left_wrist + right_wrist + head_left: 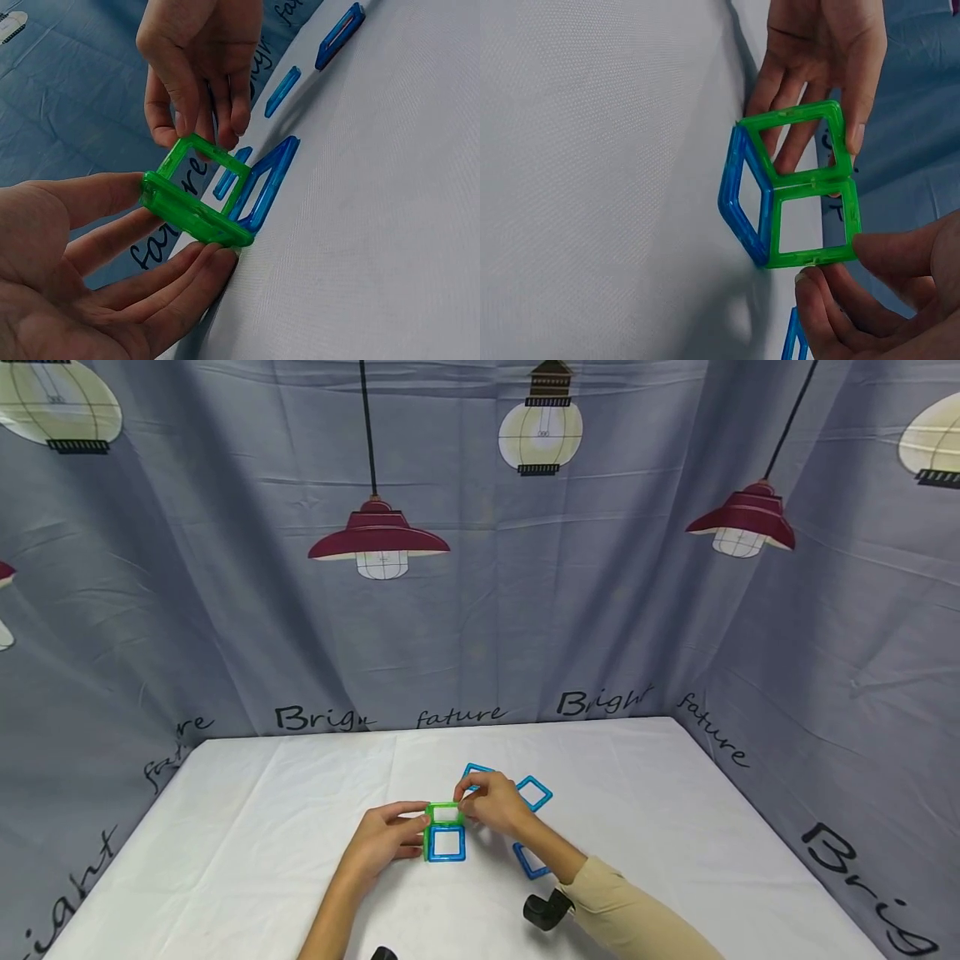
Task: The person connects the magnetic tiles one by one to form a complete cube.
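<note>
Two green square magnetic tiles meet along one edge, with a blue square magnetic tile point(447, 857) adjoining them on the near side. My left hand point(378, 843) holds the left green tile point(791, 115) by its edges, thumb on one edge and fingers at the opposite one. The top green tile point(446, 805) has its right edge pinched between the thumb and fingers of my right hand point(491, 803). In the left wrist view, the adjoining blue tile point(279, 180) stands tilted beside the green pair, close over the white cloth.
Loose blue tiles lie around my right hand: one behind it point(478, 767), one farther right point(545, 797) and one under the forearm point(519, 860). A white cloth point(262, 843) covers the table. Grey curtains with printed lamps point(378, 539) rise behind and at both sides.
</note>
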A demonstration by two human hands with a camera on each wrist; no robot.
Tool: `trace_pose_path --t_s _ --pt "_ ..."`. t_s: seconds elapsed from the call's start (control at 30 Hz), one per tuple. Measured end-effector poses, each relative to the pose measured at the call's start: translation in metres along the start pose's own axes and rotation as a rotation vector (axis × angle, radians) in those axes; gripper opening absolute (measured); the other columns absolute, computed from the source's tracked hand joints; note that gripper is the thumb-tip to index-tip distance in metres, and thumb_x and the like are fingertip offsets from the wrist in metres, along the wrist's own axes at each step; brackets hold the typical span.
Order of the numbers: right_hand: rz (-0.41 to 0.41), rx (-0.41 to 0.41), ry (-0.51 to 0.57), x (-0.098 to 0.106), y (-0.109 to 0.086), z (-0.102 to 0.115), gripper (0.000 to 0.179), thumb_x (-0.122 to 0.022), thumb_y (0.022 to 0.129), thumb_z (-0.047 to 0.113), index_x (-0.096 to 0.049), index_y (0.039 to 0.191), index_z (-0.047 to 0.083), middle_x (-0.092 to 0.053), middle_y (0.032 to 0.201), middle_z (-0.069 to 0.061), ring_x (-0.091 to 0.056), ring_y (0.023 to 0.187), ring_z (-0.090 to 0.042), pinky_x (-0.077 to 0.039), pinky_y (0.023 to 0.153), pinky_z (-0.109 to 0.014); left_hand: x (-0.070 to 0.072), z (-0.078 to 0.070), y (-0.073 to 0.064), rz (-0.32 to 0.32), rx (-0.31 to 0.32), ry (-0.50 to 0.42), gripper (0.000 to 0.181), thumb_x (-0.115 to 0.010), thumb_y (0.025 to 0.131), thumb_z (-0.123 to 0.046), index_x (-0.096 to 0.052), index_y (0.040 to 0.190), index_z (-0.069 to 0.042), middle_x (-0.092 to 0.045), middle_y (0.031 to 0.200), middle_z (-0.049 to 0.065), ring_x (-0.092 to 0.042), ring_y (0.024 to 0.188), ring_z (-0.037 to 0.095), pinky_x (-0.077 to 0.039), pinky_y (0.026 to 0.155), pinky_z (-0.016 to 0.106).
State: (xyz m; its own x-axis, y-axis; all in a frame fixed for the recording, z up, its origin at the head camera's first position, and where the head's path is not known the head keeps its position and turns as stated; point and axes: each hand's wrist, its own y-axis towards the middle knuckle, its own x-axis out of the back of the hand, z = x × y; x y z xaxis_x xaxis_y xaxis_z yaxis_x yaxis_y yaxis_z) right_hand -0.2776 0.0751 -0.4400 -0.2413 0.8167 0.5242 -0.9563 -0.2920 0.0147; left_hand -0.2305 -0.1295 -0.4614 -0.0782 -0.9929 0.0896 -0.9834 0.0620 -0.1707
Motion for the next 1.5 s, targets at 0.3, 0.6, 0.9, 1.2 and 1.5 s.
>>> trace_pose_path --t_s 0.3,0.6,0.9,1.2,1.5 --pt "-0.013 0.028 -0.04 0.004 -0.001 0.0 0.008 -0.072 0.085 0.002 -0.075 0.089 0.008 -0.075 0.087 -0.005 -0.063 0.073 -0.015 -0.053 0.065 -0.027 0.0 0.001 0.002 -0.015 0.013 0.019 0.039 -0.072 0.095 -0.019 -0.068 0.129 0.0 -0.073 0.109 0.019 -0.072 0.083 0.022 -0.064 0.076 0.039" --pt "-0.136 0.012 -0.112 0.024 0.012 -0.005 0.023 -0.082 0.08 0.003 -0.078 0.102 0.005 -0.073 0.08 -0.004 -0.063 0.076 -0.015 -0.05 0.068 -0.029 0.0 0.003 0.004 -0.016 0.032 0.019 0.039 -0.073 0.095 -0.021 -0.069 0.129 -0.002 -0.072 0.108 0.018 -0.071 0.083 0.022 -0.064 0.074 0.038" --pt "-0.241 -0.07 -0.257 0.031 0.034 -0.021 0.043 -0.087 0.077 0.014 -0.073 0.116 0.005 -0.073 0.102 -0.013 -0.061 0.092 -0.027 -0.054 0.074 -0.038 0.0 0.003 0.005 -0.011 0.038 0.044 0.04 -0.073 0.095 -0.024 -0.069 0.129 -0.003 -0.071 0.107 0.016 -0.071 0.082 0.02 -0.063 0.076 0.036" --pt "-0.22 -0.158 -0.321 0.02 0.045 -0.035 0.058 -0.092 0.074 0.022 -0.068 0.124 0.005 -0.071 0.111 -0.013 -0.059 0.104 -0.03 -0.054 0.09 -0.044 0.002 0.004 0.004 -0.015 0.022 0.026 0.039 -0.073 0.095 -0.021 -0.069 0.128 -0.002 -0.071 0.107 0.018 -0.072 0.083 0.022 -0.064 0.075 0.038" --pt "-0.223 -0.133 -0.365 0.015 0.044 -0.04 0.058 -0.091 0.072 0.02 -0.069 0.123 0.003 -0.07 0.112 -0.014 -0.06 0.104 -0.03 -0.053 0.097 -0.048 0.001 0.005 0.006 -0.021 0.031 0.036 0.039 -0.072 0.096 -0.021 -0.068 0.129 -0.002 -0.072 0.11 0.018 -0.071 0.083 0.022 -0.063 0.076 0.04"
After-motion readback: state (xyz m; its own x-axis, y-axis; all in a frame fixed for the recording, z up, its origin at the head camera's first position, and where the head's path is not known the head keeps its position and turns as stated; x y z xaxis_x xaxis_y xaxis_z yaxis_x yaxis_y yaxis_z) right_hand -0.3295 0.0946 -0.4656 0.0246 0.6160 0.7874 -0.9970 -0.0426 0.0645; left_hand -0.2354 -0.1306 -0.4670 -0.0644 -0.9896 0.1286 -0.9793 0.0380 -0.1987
